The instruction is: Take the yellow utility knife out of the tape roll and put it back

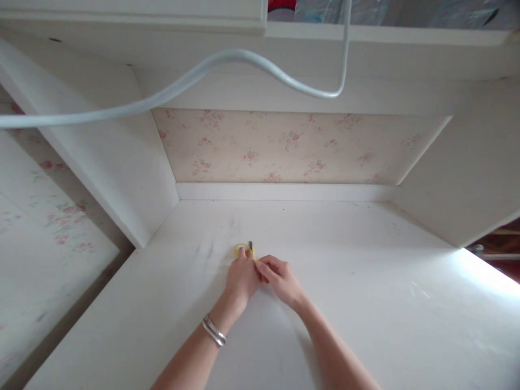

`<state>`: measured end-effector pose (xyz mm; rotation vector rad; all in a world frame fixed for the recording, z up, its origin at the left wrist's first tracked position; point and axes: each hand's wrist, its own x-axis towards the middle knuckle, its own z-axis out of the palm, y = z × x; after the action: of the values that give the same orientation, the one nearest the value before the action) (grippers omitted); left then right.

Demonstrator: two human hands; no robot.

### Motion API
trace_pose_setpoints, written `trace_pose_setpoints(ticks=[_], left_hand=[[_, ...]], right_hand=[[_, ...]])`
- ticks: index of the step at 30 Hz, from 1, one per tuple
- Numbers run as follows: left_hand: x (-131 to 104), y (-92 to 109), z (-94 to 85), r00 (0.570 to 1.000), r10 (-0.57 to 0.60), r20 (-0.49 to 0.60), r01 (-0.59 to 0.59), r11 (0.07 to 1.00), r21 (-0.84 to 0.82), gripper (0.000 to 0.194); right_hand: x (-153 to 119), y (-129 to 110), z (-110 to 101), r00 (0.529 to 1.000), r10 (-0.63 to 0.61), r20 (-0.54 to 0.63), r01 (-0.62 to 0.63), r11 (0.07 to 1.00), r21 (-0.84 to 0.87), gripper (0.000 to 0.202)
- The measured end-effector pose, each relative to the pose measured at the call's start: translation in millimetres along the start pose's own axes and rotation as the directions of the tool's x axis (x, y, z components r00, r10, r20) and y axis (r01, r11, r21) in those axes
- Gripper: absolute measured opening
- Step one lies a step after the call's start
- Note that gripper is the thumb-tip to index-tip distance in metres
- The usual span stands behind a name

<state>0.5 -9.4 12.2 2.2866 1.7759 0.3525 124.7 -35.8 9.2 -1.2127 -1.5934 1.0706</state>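
My left hand (pixel 241 277) lies low over the white desk, its fingers curled round a thin yellow looped strip (pixel 236 251) with a dark, narrow end piece (pixel 251 245) sticking up beyond the fingertips. Beside it, touching or nearly touching, my right hand (pixel 280 275) is closed in a pinch where a bit of yellow shows between the two hands. The strip's exact kind is too small to make out, and most of it is hidden by the fingers. A silver bracelet (pixel 214 330) is on my left wrist.
The white desk (pixel 365 303) has side panels (pixel 459 162) and a floral back wall (pixel 276 146). Overhead is a shelf (pixel 203 49) holding plastic-wrapped things. A pale cable or tube (pixel 239 56) curves across the upper view. A gap runs along the desk's left edge.
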Motion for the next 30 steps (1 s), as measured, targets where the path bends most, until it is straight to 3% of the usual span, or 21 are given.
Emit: trace_pose_setpoints(ticks=[3,5,8,11,15,18,23,30], left_hand=[[-8,22,4.9,1.0,-0.012,-0.023,0.012,1.0,-0.029,0.029],[-11,25,5.6,0.997,0.032,-0.07,-0.036,0.998,-0.058,0.032],[-12,13,3.5,0.986,0.103,-0.134,-0.114,0.99,-0.084,0.033],[-12,-7,-0.4,0.987,0.089,-0.135,-0.098,0.993,-0.062,0.03],[-9,-26,-2.3,0.989,0.088,-0.118,-0.091,0.996,-0.02,0.031],[-9,-29,-1.4,0.989,0.097,-0.108,-0.099,0.995,-0.01,0.028],[-10,-27,-1.4,0.99,0.059,-0.127,-0.056,0.998,0.025,0.026],[-8,-32,-0.5,0.99,0.061,-0.127,-0.068,0.996,-0.051,0.018]], right_hand=[[-4,12,-27,0.995,0.002,-0.099,-0.011,0.996,-0.094,0.025],[-8,18,-42,0.992,-0.035,-0.123,0.004,0.972,-0.236,0.02],[-12,20,-54,0.992,-0.127,-0.017,0.108,0.902,-0.417,0.023],[-13,20,-54,0.983,-0.166,0.083,0.185,0.84,-0.51,0.028],[-10,27,-47,0.994,-0.109,-0.004,0.088,0.822,-0.563,0.029],[-7,32,-43,0.993,-0.086,-0.081,0.023,0.814,-0.581,0.032],[-6,34,-42,0.994,-0.092,-0.053,0.036,0.766,-0.642,0.04],[-5,38,-44,0.994,-0.106,-0.041,0.055,0.77,-0.636,0.032]])
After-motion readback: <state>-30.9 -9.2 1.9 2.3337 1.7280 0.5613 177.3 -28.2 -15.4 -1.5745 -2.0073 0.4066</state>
